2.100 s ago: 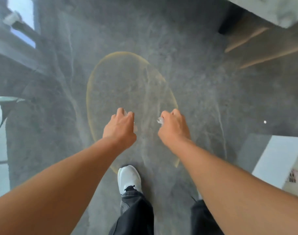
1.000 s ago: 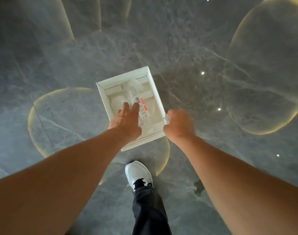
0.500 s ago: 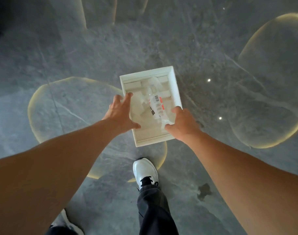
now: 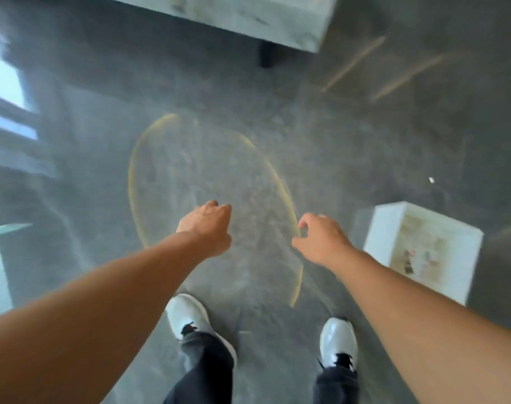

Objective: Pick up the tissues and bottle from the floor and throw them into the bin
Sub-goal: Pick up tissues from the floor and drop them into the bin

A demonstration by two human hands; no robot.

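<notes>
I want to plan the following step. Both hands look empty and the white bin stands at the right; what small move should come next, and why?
Probably scan the floor for leftover litter. The left hand and right hand hold nothing, the bin already holds items, blurred, and no tissue or bottle shows on the visible floor.

Grey marble floor [image 4: 350, 135]; white bin [image 4: 394, 225] on it, rt; two white shoes [image 4: 187, 313] standing.

Bare forearms, no sleeves; dark trousers [image 4: 207, 365]; white sneakers [image 4: 187, 316] with black laces.
</notes>
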